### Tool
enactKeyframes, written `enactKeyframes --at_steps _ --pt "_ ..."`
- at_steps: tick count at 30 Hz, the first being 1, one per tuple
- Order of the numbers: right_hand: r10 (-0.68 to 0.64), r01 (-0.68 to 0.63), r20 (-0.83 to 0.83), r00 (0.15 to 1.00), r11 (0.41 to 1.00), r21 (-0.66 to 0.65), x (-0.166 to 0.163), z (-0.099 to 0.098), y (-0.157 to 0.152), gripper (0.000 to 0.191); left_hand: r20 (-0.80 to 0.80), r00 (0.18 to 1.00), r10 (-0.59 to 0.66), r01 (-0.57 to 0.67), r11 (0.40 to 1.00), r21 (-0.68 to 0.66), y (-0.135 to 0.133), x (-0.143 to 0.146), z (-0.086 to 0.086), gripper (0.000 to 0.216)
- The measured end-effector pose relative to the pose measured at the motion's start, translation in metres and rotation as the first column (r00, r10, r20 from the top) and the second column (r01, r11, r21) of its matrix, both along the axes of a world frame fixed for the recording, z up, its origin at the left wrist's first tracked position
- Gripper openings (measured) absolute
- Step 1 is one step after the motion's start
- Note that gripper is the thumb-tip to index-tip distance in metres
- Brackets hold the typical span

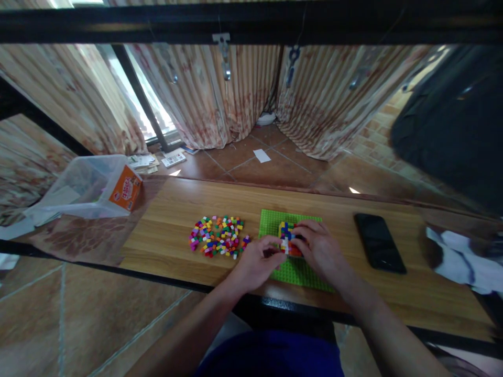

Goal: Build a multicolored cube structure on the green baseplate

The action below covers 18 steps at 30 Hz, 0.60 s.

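Observation:
A green baseplate (275, 222) lies on the wooden table (176, 209). On it stands a small multicoloured brick build (288, 236). My right hand (320, 251) curls around the build's right side and grips it. My left hand (257, 262) reaches in from the left, its fingers pinched together against the build's lower left; whatever they pinch is too small to see. A loose pile of small coloured bricks (218, 236) lies just left of the baseplate.
A black phone (379, 242) lies flat to the right of the baseplate. A clear plastic box with an orange carton (126, 191) sits at the table's far left on a patterned cloth. A white cloth (463, 262) lies at the right end. Curtains hang beyond.

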State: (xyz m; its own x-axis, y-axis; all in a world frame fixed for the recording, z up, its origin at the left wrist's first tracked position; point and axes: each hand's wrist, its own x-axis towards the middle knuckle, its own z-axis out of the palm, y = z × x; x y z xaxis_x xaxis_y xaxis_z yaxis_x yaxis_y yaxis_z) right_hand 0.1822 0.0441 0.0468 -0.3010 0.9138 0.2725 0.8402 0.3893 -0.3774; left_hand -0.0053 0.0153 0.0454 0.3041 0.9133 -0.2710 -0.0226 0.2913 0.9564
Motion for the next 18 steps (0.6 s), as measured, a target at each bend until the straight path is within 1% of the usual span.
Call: enactKeyframes --at_steps 3,6,10,13,15,18 --pt "0.000 0.000 -0.050 0.999 1.000 0.002 0.000 0.000 0.000 0.019 0.025 0.997 0.076 -0.075 0.996 -0.040 0.001 -0.005 0.001 0.017" --pt "0.002 -0.001 -0.087 0.996 1.000 0.018 0.002 -0.003 0.000 0.019 0.082 0.985 0.153 -0.148 0.986 -0.071 0.000 -0.008 0.003 0.013" --pt "-0.020 0.028 -0.107 0.994 0.996 0.079 0.003 -0.009 -0.007 0.021 0.168 0.962 0.214 -0.193 0.972 -0.131 -0.005 -0.011 0.007 0.016" --pt "-0.032 0.057 -0.134 0.990 0.982 0.183 -0.004 -0.009 -0.020 0.023 0.202 0.950 0.239 -0.209 0.965 -0.157 -0.007 -0.013 0.011 0.019" --pt "0.001 0.042 -0.182 0.983 0.971 0.236 -0.012 -0.006 -0.031 0.023 0.218 0.944 0.249 -0.215 0.962 -0.168 -0.008 -0.014 0.013 0.024" --pt "0.073 -0.013 -0.257 0.964 0.974 0.228 -0.026 0.000 -0.045 0.021 0.246 0.937 0.247 -0.207 0.962 -0.177 -0.009 -0.016 0.015 0.032"
